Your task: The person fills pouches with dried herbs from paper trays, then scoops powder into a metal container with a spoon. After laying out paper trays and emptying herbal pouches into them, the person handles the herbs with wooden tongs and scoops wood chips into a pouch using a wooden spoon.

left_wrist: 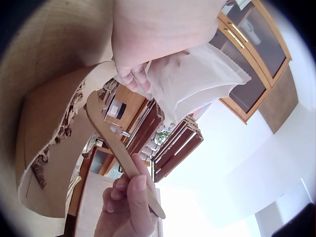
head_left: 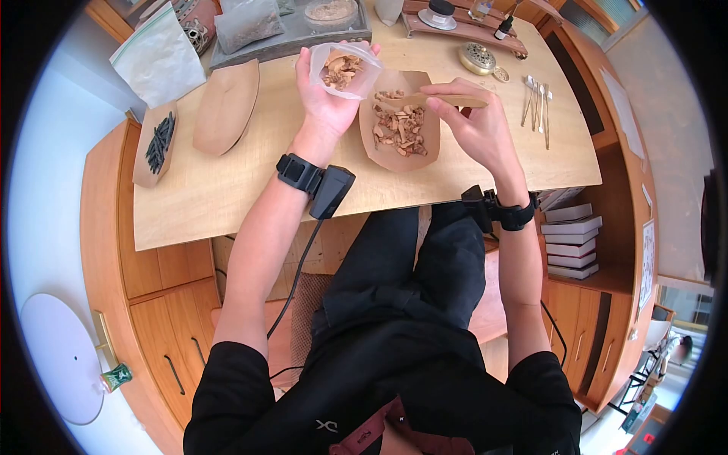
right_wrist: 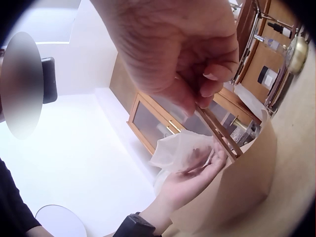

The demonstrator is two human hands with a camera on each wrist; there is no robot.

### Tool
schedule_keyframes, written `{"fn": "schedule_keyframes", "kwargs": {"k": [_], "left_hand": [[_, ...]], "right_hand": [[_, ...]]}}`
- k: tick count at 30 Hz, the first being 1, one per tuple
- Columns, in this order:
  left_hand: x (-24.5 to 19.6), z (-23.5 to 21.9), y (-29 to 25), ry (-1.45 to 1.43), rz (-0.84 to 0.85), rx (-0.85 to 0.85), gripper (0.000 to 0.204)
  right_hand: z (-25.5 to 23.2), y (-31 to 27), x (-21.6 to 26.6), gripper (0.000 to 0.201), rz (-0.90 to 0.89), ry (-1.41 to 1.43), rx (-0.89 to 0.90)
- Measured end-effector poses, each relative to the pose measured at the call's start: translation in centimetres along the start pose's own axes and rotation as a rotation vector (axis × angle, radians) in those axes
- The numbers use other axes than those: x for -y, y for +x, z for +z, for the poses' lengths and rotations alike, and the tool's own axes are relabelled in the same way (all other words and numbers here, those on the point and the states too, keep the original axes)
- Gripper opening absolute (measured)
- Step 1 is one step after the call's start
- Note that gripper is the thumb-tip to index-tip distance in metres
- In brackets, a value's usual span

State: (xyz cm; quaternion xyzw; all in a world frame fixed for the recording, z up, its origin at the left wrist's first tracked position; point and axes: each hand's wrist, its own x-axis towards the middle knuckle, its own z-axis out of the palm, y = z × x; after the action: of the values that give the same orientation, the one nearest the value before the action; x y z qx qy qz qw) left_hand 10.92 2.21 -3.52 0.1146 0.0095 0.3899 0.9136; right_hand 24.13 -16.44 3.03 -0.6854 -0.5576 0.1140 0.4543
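The left hand (head_left: 331, 106) grips a translucent bag (head_left: 362, 74) from below, its mouth wide and brown chips (head_left: 342, 70) inside. Right of it, the right hand (head_left: 479, 125) pinches a flat wooden stick (head_left: 413, 99), whose far end lies over a brown paper tray (head_left: 425, 150) of similar chips (head_left: 402, 130). In the left wrist view the bag (left_wrist: 197, 74) hangs beside the left hand (left_wrist: 158, 29), and the stick (left_wrist: 116, 145) slants up from the right hand (left_wrist: 129, 205) to the tray's edge. The right wrist view shows the stick (right_wrist: 217, 129) between thumb and fingers.
Left on the table (head_left: 250, 189) lie a paper tray with dark sticks (head_left: 159, 142), an empty-looking paper tray (head_left: 226, 106) and a white pouch (head_left: 159, 61). Behind are a grey tray (head_left: 292, 47) and a wooden stand (head_left: 462, 29). A brass pot (head_left: 477, 58) and small tools (head_left: 537, 106) are right.
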Motion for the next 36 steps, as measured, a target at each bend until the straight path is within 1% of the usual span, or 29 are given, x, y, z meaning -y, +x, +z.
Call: {"fn": "schedule_keyframes", "kwargs": {"k": [2, 4, 5, 7, 8, 10, 11, 13, 15, 16, 17, 20, 22, 24, 26, 30, 31, 32, 34, 35, 36], "left_hand": [[-0.1, 0.0, 0.0, 0.001, -0.003, 0.005, 0.065], [-0.1, -0.1, 0.0, -0.001, -0.004, 0.006, 0.065], [-0.1, 0.0, 0.0, -0.005, -0.007, 0.008, 0.065], [0.0, 0.3, -0.1, 0.010, 0.003, -0.011, 0.066], [0.1, 0.3, -0.1, 0.024, 0.014, -0.029, 0.066], [0.1, 0.4, -0.2, 0.015, 0.000, -0.024, 0.066], [0.0, 0.4, -0.3, 0.006, -0.012, -0.019, 0.066], [0.0, 0.5, -0.4, 0.007, -0.018, -0.021, 0.067], [0.0, 0.5, -0.4, 0.009, -0.026, -0.019, 0.067], [0.0, 0.6, -0.5, 0.019, -0.033, -0.012, 0.063], [0.0, 0.7, -0.5, 0.030, -0.039, -0.004, 0.060], [0.1, 1.0, -0.6, 0.079, -0.005, -0.015, 0.061], [0.0, 0.9, -0.5, 0.074, -0.009, -0.001, 0.061], [-0.2, 0.8, -0.6, 0.067, -0.007, 0.006, 0.062], [-0.2, 0.6, -0.6, 0.058, -0.016, 0.044, 0.071], [-0.1, 0.6, -0.4, -0.011, -0.024, 0.001, 0.071], [0.0, 0.5, -0.4, 0.025, -0.011, 0.021, 0.070], [0.0, 0.3, -0.3, 0.062, 0.002, 0.042, 0.069], [0.0, 0.0, -0.2, 0.022, -0.009, 0.027, 0.069], [0.0, 0.1, -0.1, -0.016, -0.020, 0.012, 0.069], [0.0, 0.2, -0.1, -0.016, -0.021, 0.014, 0.069]], "right_hand": [[-0.1, -0.1, 0.3, 0.017, 0.002, 0.000, -0.003], [-0.4, -0.3, 0.9, 0.016, -0.076, 0.029, -0.049], [-0.6, -0.4, 1.3, 0.016, -0.076, 0.030, -0.049], [-1.4, -0.6, 2.6, 0.016, -0.160, -0.003, -0.133], [-1.8, -0.7, 3.3, 0.016, -0.158, -0.004, -0.134], [-2.6, -0.8, 4.5, 0.017, -0.261, -0.053, -0.189], [-2.7, -0.8, 4.9, 0.017, -0.261, -0.053, -0.190], [-2.6, -0.8, 5.6, 0.019, -0.423, 0.003, -0.181], [-1.6, -0.3, 5.9, 0.020, -0.449, 0.025, -0.163], [-1.1, -0.1, 5.9, 0.021, -0.475, 0.050, -0.142], [-0.8, 0.0, 5.8, 0.023, -0.429, 0.006, -0.094], [0.9, 0.7, 4.9, 0.025, -0.460, -0.001, -0.052], [1.0, 0.7, 5.0, 0.027, -0.441, 0.009, -0.050], [0.6, 0.4, 5.3, 0.025, -0.407, 0.028, -0.063], [-0.3, 0.1, 5.2, 0.024, -0.427, 0.011, -0.086], [-2.2, -0.5, 4.9, 0.021, -0.464, -0.006, -0.155], [-2.5, -0.7, 4.6, 0.018, -0.427, -0.008, -0.142], [-2.4, -0.9, 4.5, 0.018, -0.428, -0.007, -0.140], [-2.4, -1.2, 4.2, 0.016, -0.234, -0.094, 0.017], [-2.2, -1.2, 4.1, 0.016, -0.235, -0.095, 0.016], [-1.9, -1.3, 4.0, 0.016, -0.195, -0.121, 0.094]]}}
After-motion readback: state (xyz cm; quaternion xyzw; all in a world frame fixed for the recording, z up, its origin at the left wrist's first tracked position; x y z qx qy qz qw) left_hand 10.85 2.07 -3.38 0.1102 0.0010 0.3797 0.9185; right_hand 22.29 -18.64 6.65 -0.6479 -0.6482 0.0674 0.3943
